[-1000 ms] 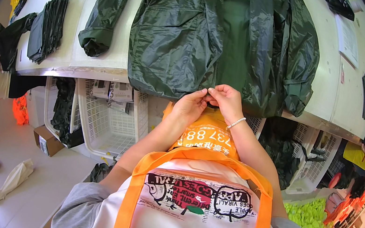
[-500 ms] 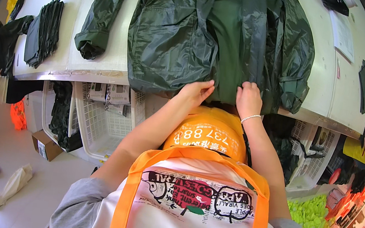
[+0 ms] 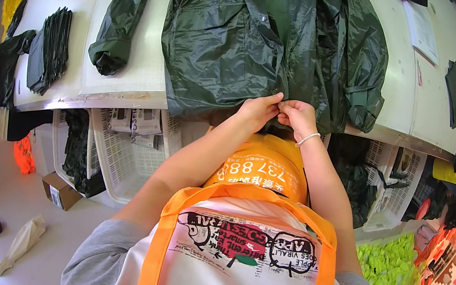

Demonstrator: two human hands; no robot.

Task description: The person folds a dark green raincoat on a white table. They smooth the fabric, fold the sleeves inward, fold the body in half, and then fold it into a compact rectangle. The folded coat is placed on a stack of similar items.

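Note:
A shiny dark green rain jacket (image 3: 219, 41) lies front up on the white table, its lower hem at the near edge. The two front edges almost meet at the bottom, with a zip (image 3: 287, 74) running up between them. My left hand (image 3: 259, 112) pinches the hem end of the left front edge. Right beside it, my right hand (image 3: 300, 118), with a beaded bracelet at the wrist, pinches the right front edge. The fingertips of both hands nearly touch and hide the zip's lower end. One jacket sleeve (image 3: 121, 20) stretches out to the left.
Stacked dark green pieces (image 3: 49, 51) lie on the table's left. A paper sheet (image 3: 421, 31) lies at the far right. Under the table edge stand white plastic baskets (image 3: 126, 186); a cardboard box (image 3: 60, 191) is on the floor. Co-workers are at both sides.
My hands have come together at the hem, drawing the two front edges of the jacket toward each other. The green gap between them has narrowed.

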